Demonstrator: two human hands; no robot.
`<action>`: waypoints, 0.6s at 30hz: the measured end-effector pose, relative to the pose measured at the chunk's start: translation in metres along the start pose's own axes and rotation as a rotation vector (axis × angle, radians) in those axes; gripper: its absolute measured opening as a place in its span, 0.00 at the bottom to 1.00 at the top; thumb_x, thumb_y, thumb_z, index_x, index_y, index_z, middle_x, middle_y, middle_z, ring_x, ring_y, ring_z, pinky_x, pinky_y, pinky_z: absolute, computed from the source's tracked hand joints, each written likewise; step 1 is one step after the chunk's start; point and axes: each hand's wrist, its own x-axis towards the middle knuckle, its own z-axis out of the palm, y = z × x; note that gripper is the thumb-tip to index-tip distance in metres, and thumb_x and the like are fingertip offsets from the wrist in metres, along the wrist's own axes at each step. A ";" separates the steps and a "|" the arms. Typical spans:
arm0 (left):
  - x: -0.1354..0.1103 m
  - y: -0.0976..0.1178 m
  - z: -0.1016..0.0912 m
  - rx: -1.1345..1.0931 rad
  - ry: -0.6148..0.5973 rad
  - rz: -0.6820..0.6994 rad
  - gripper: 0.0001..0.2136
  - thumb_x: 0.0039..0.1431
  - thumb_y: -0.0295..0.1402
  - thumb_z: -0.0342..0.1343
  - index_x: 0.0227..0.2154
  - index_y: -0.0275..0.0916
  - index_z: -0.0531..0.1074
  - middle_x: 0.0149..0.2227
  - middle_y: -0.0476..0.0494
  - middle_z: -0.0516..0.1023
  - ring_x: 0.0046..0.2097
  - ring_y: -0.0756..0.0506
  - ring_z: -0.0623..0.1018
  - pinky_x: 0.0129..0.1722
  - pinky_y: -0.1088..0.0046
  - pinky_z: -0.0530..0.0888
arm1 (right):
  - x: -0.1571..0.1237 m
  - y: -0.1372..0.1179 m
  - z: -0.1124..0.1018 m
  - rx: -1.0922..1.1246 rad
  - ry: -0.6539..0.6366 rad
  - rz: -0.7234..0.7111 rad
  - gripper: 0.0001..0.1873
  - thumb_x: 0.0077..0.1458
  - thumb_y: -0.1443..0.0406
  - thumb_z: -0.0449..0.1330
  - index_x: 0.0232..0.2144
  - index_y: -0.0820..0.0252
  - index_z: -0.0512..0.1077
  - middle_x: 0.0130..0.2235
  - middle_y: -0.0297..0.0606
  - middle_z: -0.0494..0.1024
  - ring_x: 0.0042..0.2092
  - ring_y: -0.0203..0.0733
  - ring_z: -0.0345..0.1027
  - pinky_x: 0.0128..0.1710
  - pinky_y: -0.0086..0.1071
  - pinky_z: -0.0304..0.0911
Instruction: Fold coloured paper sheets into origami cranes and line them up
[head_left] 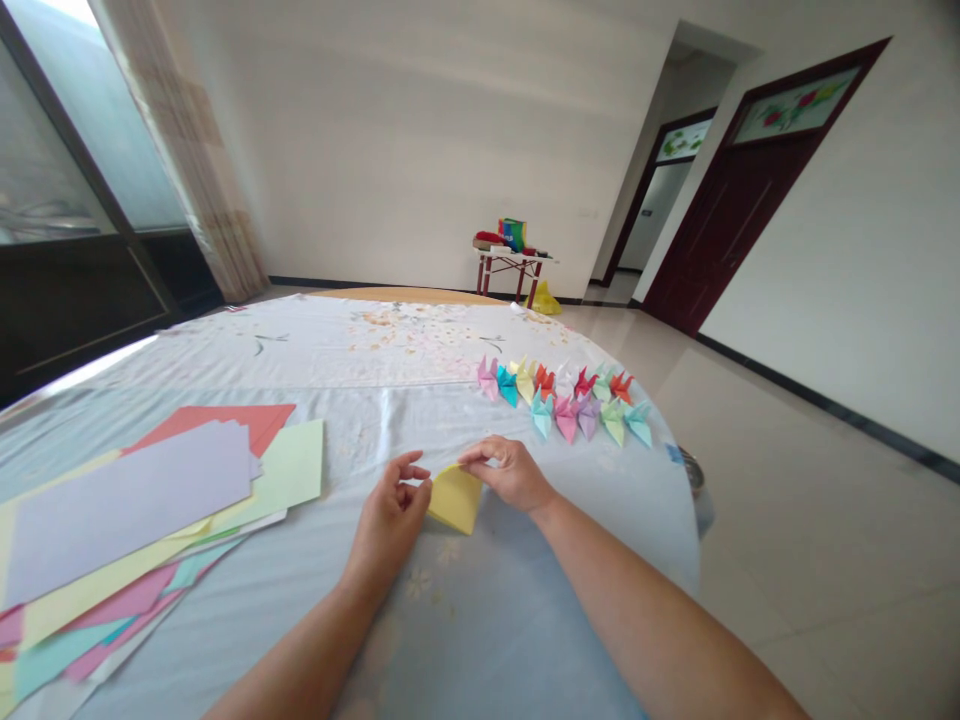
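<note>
A small sheet of yellow paper (456, 498) is bent over between my hands, just above the tablecloth. My right hand (514, 472) pinches its upper right corner between thumb and fingers. At the paper's left edge is my left hand (401, 500), its fingers curled and its thumb by the edge; whether it grips the paper is hard to make out. Beyond my right hand stand several folded paper cranes (566, 415) in two rows, in pink, blue, yellow, red, green and purple.
Loose coloured paper sheets (135, 500) lie in a pile on the left of the round table, which has a pale flowered tablecloth (360, 620). Against the far wall stands a small side table (517, 258) with things on it, a yellow bag (545, 298) beside it. A dark red door (724, 220) is at right.
</note>
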 end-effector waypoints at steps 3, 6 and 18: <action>0.000 0.000 -0.001 -0.043 -0.009 -0.013 0.18 0.52 0.38 0.49 0.45 0.39 0.60 0.35 0.48 0.69 0.25 0.54 0.70 0.25 0.77 0.68 | -0.001 0.002 -0.002 0.045 0.019 -0.016 0.07 0.50 0.64 0.58 0.33 0.55 0.76 0.33 0.34 0.78 0.36 0.37 0.70 0.40 0.31 0.62; 0.000 0.001 -0.001 -0.052 -0.016 -0.021 0.18 0.52 0.40 0.49 0.45 0.39 0.60 0.34 0.48 0.69 0.25 0.53 0.70 0.24 0.77 0.67 | -0.002 0.004 -0.002 0.076 0.026 -0.016 0.08 0.50 0.64 0.59 0.33 0.55 0.76 0.33 0.34 0.78 0.36 0.38 0.70 0.39 0.30 0.63; 0.001 -0.003 -0.001 0.154 0.064 0.049 0.17 0.53 0.36 0.48 0.45 0.38 0.60 0.39 0.44 0.69 0.29 0.51 0.71 0.28 0.72 0.70 | -0.003 0.009 -0.005 0.171 0.115 0.136 0.08 0.47 0.63 0.59 0.30 0.61 0.75 0.31 0.36 0.78 0.33 0.37 0.70 0.37 0.30 0.65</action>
